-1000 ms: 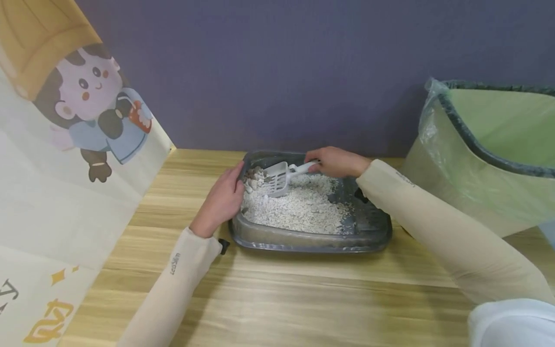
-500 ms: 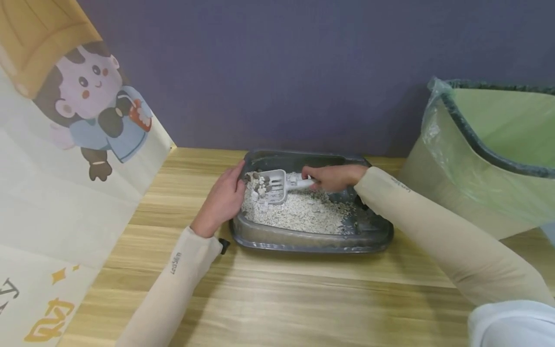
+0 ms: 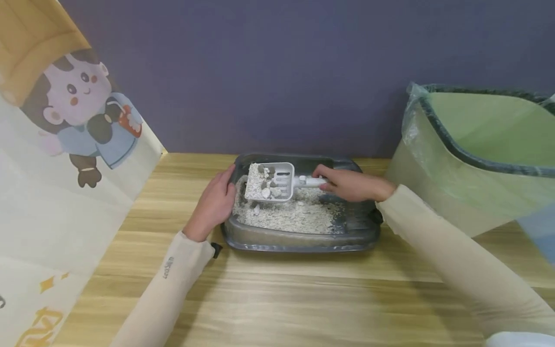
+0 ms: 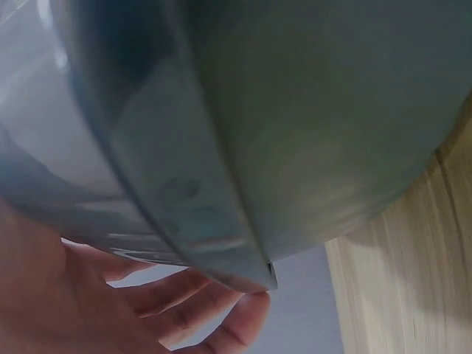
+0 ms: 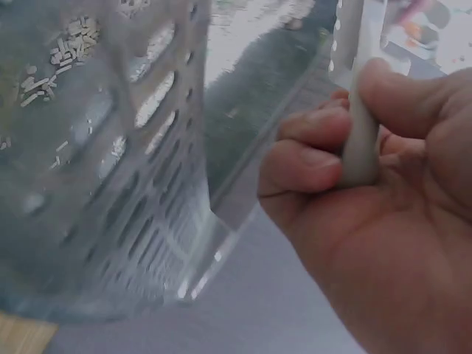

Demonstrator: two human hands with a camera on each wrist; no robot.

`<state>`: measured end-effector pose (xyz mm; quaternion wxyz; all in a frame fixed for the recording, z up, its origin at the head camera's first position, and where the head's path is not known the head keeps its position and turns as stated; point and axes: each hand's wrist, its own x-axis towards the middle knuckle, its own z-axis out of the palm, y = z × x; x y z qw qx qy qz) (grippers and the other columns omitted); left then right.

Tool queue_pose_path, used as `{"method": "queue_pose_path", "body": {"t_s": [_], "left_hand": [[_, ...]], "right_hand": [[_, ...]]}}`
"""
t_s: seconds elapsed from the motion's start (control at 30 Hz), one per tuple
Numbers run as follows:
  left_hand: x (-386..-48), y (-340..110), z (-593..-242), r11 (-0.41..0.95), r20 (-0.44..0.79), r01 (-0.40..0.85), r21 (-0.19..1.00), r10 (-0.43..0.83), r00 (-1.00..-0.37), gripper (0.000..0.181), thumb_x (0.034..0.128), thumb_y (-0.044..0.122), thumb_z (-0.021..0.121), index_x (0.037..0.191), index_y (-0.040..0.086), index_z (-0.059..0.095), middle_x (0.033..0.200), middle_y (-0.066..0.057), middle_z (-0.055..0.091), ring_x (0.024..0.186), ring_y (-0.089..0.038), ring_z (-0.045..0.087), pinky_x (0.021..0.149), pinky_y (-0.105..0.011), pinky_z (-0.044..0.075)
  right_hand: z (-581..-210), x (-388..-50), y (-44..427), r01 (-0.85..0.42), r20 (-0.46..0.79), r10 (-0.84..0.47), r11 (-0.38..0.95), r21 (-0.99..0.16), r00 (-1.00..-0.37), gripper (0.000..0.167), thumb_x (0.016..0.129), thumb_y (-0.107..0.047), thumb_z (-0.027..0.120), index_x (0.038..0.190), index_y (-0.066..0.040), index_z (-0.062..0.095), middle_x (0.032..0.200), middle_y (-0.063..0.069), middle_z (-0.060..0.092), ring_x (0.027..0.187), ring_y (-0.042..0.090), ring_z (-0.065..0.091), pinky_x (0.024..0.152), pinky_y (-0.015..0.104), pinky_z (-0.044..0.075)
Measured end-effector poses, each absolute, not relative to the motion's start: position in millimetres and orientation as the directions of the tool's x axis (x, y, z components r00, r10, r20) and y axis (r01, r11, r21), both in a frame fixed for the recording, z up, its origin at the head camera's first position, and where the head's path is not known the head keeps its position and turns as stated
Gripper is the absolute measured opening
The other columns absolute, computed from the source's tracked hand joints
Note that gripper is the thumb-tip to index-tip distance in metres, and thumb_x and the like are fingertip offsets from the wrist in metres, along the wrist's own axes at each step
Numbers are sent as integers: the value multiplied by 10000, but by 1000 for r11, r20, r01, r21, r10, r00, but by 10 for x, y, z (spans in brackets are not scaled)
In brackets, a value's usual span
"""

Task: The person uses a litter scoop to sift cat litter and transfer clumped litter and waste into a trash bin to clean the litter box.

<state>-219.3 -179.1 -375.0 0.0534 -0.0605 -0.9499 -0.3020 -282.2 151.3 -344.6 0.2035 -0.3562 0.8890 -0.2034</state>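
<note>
Beside tray (image 3: 299, 242), lined bin (image 3: 429, 188), wall (image 3: 277, 77) behind

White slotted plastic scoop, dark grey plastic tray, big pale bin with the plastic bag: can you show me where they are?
White slotted plastic scoop (image 3: 292, 181): head view, rim by the handle.
Dark grey plastic tray (image 3: 299, 242): head view, outer front wall.
Big pale bag-lined bin (image 3: 451, 185): head view, outer side wall.

The right hand (image 3: 354, 185) holds a white scoop (image 3: 291, 182), which carries pale litter (image 3: 255, 182) and some clumps (image 3: 266, 193), over the grey tray (image 3: 299, 244). The left hand (image 3: 212, 205) holds this tray at its left side.
</note>
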Motion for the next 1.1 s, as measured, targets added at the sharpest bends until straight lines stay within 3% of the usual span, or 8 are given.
{"method": "queue_pose_path", "body": {"t_s": [0.13,0.47,0.83,1.1], "left_hand": [[-2193,-1812,-3751,812,142,149,564,82,-986,526,1004,221,304,1511,112,213,1483,-212,292,1347,-389,267,1092,-515,200],[-2189,-1815,-3754,807,160,170,565,95,-983,521,1000,201,295,1505,89,228,1430,-208,373,1287,-378,362,1066,-497,270],[-2174,-1824,-3758,805,150,164,571,94,-984,515,1006,193,291,1506,89,226,1418,-211,381,1272,-382,376,1054,-508,285],[-2193,-1807,-3741,813,159,174,556,101,-982,513,1006,191,293,1505,87,230,1410,-210,393,1259,-382,392,1045,-509,298]], "right_hand": [[-3407,-2652,1628,-572,-95,-697,652,-497,-711,280,1021,-262,410,1287,-179,390,819,32,538,540,152,380,539,330,385],[-3425,-2387,1831,-568,99,-616,637,-521,-781,301,1008,-264,429,1287,-152,430,788,43,469,565,174,374,529,328,360],[-3445,-2246,1968,-622,205,-622,584,-521,-756,210,1018,-188,428,1169,-103,546,693,-45,463,522,88,370,491,270,368],[-3518,-2226,2035,-666,236,-652,555,-498,-721,261,1018,-110,408,1209,-39,571,671,-57,512,575,98,490,646,313,446]]}}
